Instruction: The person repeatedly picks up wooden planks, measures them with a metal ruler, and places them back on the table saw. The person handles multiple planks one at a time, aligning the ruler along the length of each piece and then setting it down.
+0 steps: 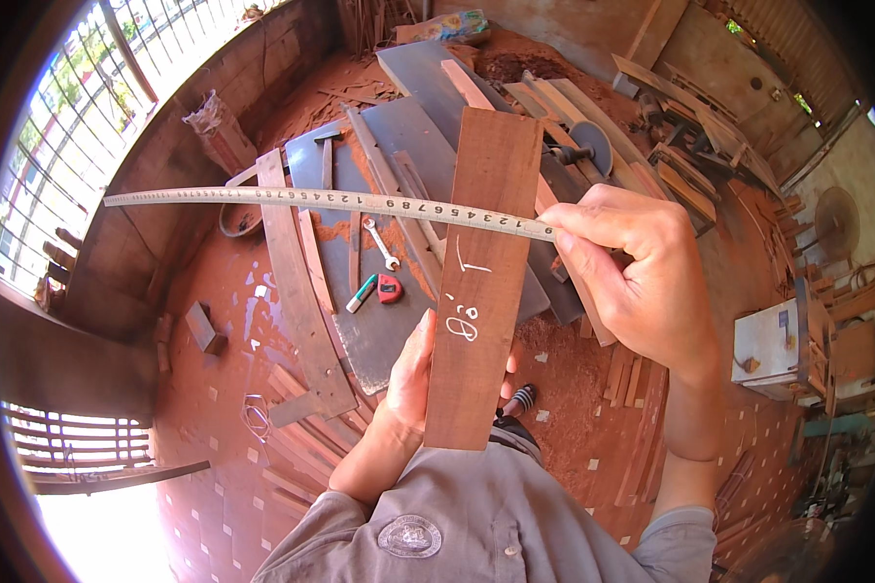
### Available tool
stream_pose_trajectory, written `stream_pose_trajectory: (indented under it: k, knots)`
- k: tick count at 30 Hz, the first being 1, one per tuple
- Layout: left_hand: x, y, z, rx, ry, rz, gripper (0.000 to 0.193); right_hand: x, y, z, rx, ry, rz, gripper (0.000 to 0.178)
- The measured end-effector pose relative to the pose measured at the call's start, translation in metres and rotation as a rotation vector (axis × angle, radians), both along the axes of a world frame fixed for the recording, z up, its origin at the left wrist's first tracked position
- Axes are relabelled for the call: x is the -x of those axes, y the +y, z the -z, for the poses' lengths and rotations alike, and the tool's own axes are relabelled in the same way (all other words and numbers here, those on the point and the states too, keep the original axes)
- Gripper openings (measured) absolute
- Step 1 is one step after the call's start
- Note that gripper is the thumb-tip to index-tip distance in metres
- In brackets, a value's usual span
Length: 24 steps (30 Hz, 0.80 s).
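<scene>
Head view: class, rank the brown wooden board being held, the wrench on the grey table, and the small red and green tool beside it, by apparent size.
1. Wooden board, clearly largest, though it is held closest to the camera.
2. Wrench and red and green tool: similar in apparent length, so not ranked apart.

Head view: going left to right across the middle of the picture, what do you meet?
Free end of the measuring tape → curved wooden plank → wrench → left hand → upright wooden board with chalk marks → right hand pinching the tape → grey box-shaped machine.
</scene>
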State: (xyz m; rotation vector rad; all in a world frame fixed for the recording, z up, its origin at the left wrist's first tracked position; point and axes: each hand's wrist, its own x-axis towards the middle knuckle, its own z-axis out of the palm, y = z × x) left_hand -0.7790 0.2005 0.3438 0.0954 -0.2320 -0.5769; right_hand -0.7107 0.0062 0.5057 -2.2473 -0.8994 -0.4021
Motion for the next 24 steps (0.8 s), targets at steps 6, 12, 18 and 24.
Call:
stream_pose_trajectory:
  k: [6, 12, 18, 24]
  knots:
    - [-0.002, 0.002, 0.003, -0.022, -0.014, -0.015, 0.075, -0.002, 0.004, -0.001, -0.004, 0.014, -0.007, 0.015]
    - [-0.003, 0.006, 0.004, 0.002, 0.001, -0.039, 0.073, -0.01, 0.009, 0.006, -0.028, 0.036, -0.026, 0.015]
    - [0.0, 0.038, 0.033, -0.225, 0.179, -0.335, 0.058, -0.028, 0.036, 0.081, -0.372, 0.272, 0.078, 0.019]
    - [0.017, 0.087, 0.103, -0.662, 0.357, -0.577, 0.052, -0.016, 0.069, 0.291, -0.52, 0.697, 0.307, 0.035]
